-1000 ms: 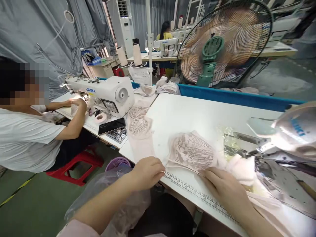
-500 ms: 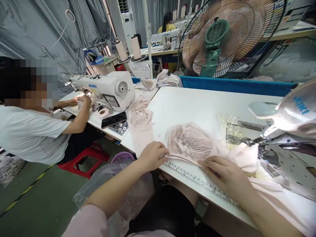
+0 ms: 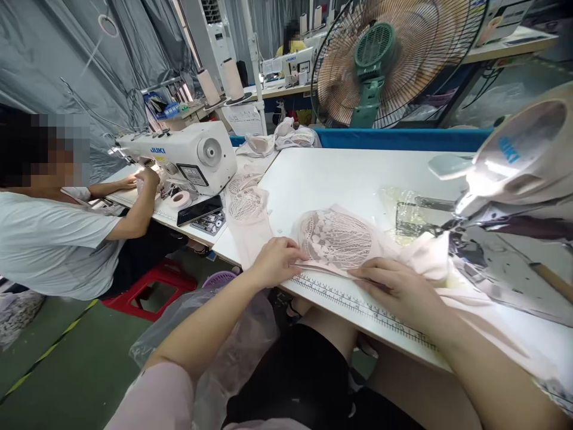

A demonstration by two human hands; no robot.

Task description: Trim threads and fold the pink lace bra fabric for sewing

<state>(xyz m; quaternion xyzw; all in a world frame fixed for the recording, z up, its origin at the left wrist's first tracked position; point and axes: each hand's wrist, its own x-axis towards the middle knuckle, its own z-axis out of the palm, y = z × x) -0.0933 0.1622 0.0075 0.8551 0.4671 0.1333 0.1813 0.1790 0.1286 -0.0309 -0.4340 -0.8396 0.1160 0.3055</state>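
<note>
Pale pink lace covers the rounded part of the lace piece [image 3: 338, 237], which lies flat near the front edge of your white surface [image 3: 353, 182], between your two hands. Your left hand [image 3: 278, 263] has its fingers drawn together, pinching the near edge of the lace piece at its left end. Your right hand [image 3: 398, 289] pinches the same edge farther right, its fingers close together and nearly straight; the underside of this grip is hidden. A printed measuring scale [image 3: 353, 302] runs along the surface's front edge, just in front of the lace piece and partly under your right forearm.

To the right, bunched pale fabric [image 3: 430, 254] lies between the lace piece and your sewing machine [image 3: 521, 158], whose lamp glows over the needle area. A second lace piece [image 3: 246, 206] lies at the left end, beside a dark phone [image 3: 199, 210] and well apart from the first.

Beyond the phone stand a roll of tape [image 3: 180, 199] and another sewing machine [image 3: 179, 152], where a co-worker in a white shirt [image 3: 54, 245] sits with both hands near its needle. Behind your surface rises a large fan [image 3: 374, 51] with a green hub. Below your left forearm hangs a clear plastic bag [image 3: 210, 334].
</note>
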